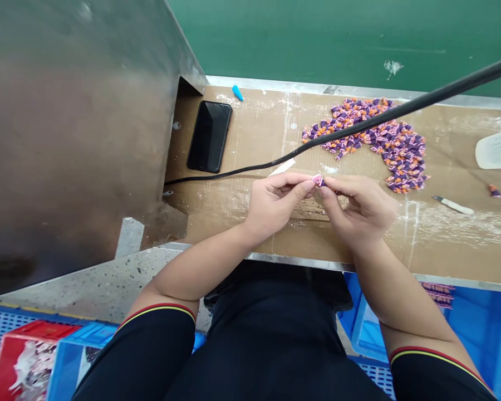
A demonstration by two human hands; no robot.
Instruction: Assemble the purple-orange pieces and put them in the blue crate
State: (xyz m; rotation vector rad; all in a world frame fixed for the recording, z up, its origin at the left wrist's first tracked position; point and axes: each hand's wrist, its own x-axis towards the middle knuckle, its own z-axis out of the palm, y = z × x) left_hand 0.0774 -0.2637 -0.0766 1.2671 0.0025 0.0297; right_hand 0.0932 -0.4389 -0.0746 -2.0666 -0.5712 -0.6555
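Between my hands is a small pink-and-purple soft-looking piece (318, 180), low over the near part of the cardboard-covered table. My left hand (271, 205) pinches its pink end between thumb and forefinger. Thumb and forefinger of my right hand (357, 209) close on the purple end. My fingertips cover much of the piece, so its full shape is hidden. Beyond my right hand lies a curved pile of similar small purple, pink and orange pieces (404, 150). A thin white strip (284, 167) rests just past my left hand.
A black cable (250, 167) crosses above the table. At left stand a metal housing (79, 139) and a black phone (209, 136); a blue cap (237, 93) lies behind. Rightward are a small knife (455, 205), a loose piece (494, 191) and a white container (496, 150). Blue bins (476, 328) sit below.
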